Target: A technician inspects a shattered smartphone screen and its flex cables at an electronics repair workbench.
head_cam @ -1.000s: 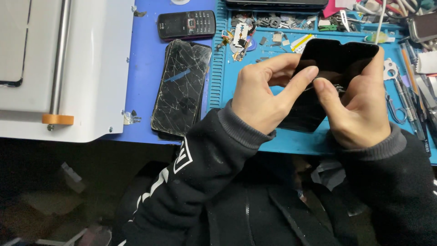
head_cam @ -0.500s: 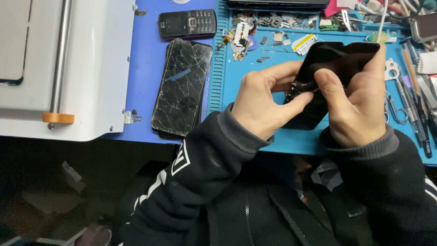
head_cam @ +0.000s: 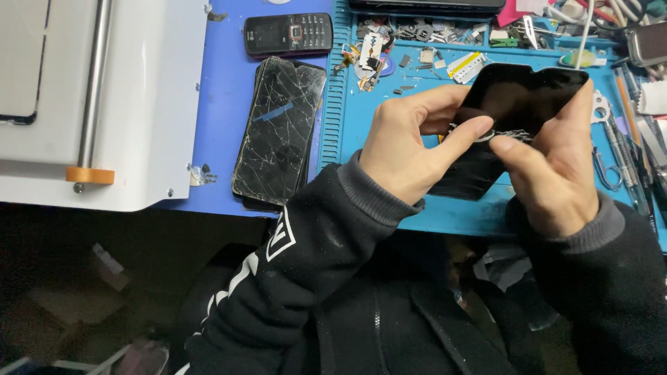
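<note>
Left hand [head_cam: 403,149], right hand [head_cam: 552,173]: bare, no gloves. Black sweatshirt sleeves, grey ribbed cuffs at both wrists. White geometric print on left sleeve. Black zip-front garment at torso. Pale lint specks on fabric.

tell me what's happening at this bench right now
A person holds a black phone panel in both hands above a blue work mat. The left hand and right hand pinch at its cracked middle. A shattered phone and a small keypad phone lie to the left.

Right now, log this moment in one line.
left hand: holds black phone panel | right hand: holds it, thumb at cracked spot | cracked phone: on mat
</note>
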